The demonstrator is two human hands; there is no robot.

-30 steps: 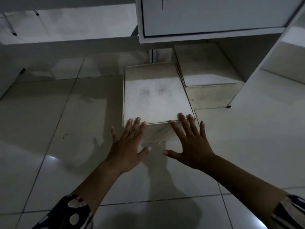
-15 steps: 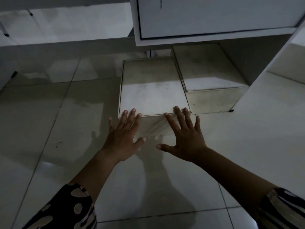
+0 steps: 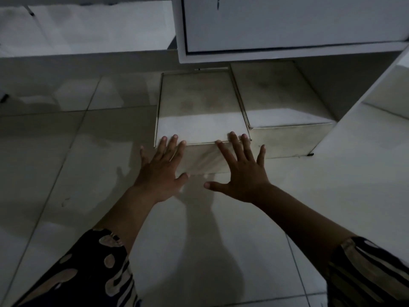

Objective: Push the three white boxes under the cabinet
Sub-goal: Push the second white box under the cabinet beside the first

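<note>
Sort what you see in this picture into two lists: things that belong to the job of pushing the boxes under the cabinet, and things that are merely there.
Part of the job:
left box, pushed by the left hand and right hand
right box
cabinet

Merely there:
tiled floor
patterned sleeves

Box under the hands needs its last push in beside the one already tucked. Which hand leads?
Probably the left hand. The near box seems to sit proud of the right box and angled slightly on its left side. The right hand is near their seam, better for steadying.
</note>
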